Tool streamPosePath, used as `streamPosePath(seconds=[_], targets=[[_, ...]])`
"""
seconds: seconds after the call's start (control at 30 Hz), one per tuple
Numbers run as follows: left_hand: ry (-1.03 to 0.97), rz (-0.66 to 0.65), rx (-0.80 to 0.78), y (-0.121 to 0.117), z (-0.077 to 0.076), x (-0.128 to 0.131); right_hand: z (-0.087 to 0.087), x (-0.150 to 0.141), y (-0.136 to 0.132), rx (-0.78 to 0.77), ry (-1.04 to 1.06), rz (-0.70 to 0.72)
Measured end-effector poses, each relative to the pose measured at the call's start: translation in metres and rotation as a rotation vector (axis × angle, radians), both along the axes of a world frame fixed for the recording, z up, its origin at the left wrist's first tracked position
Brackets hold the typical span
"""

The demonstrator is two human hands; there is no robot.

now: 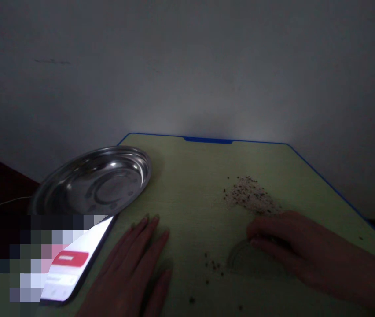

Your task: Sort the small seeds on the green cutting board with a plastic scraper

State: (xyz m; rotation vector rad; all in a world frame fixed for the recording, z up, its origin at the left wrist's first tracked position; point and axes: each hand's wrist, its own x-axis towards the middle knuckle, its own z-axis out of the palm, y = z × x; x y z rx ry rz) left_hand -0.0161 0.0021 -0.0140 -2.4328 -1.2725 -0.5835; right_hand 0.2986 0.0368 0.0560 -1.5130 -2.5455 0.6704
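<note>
My left hand (131, 268) lies flat on the pale table with its fingers stretched out, beside a lit phone (85, 246). My right hand (283, 246) is closed, thumb and fingers brought together, at the near edge of a heap of pale grains mixed with dark bits (250, 193). Whatever its fingers may hold is hidden. Under that hand a faint, curved, see-through outline (240, 255) shows on the table; I cannot tell what it is. Several loose dark bits (214, 265) lie between my hands.
A shiny steel basin (108, 180) stands at the table's left side, overlapping the phone's far end. The table (187, 171) has a blue edge and reaches back to a grey wall (187, 66). Blurred blocks cover part of the lower left.
</note>
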Motion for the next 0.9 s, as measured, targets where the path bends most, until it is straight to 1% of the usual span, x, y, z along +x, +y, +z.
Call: streamPosePath(seconds=[0.3,0.47,0.63,0.77,0.9], targets=[[-0.021,0.003,-0.019,-0.0013,0.0040,0.0010,-0.0016,-0.0062,-0.0027,0.041,0.053,0.028],[-0.008,-0.008,-0.005,0.0004,0.0057,0.0022,-0.0005,-0.0040,-0.0024,0.040,0.014,0.006],[-0.017,0.003,-0.018,-0.0004,0.0054,0.0030,-0.0031,-0.0043,-0.0034,-0.012,0.006,0.012],[-0.018,0.002,-0.008,-0.0005,0.0049,0.0031,-0.0037,-0.0086,-0.0058,-0.040,0.009,-0.015],[-0.005,0.001,0.007,-0.0004,0.0044,0.0025,-0.0026,-0.0050,-0.0005,-0.059,0.012,-0.023]])
